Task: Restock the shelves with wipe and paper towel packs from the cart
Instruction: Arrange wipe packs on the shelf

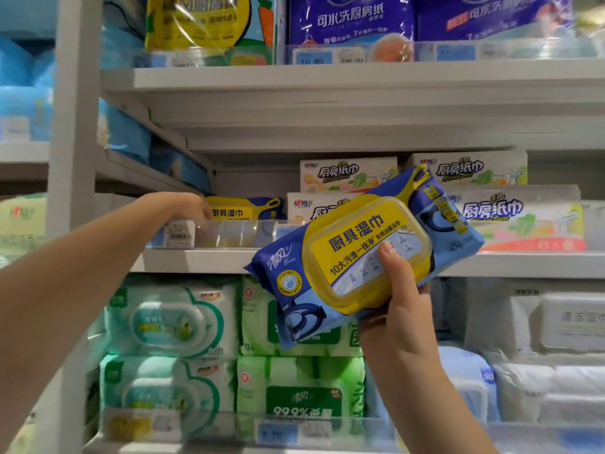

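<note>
In front of the middle shelf (pixel 196 261), near its front edge, the right grip (pixel 402 319) is grasping a blue wipe pack (pixel 343 244) with a yellow lid. The thumb is pressing on the lid, the fingers are curling underneath, and the pack is tilting with its right end higher. It is hanging in the air, not resting on any shelf. The left grip (pixel 183 206) is reaching into the left end of that shelf, right at a second wipe pack (pixel 242 208) lying flat there. Its fingers are hidden, so whether it is grasping cannot be told.

A clear front guard (pixel 229 234) carrying price tags is running along the shelf's front edge, standing between the held pack and the shelf space. A white upright post (pixel 75 126) is bordering the left side. The held pack is covering part of one of the white paper towel packs (pixel 523 221), which are filling the middle and right of the shelf.

Counted: two blue-and-yellow wipe packs and four paper towel packs showing, two in front and two higher behind. On the upper shelf (pixel 327 77), one yellow pack (pixel 203 21) and two dark blue packs (pixel 350 18) are standing. Below, two mint-and-white packs (pixel 170 319) are sitting stacked at the left beside two stacked green packs (pixel 301 388).
</note>
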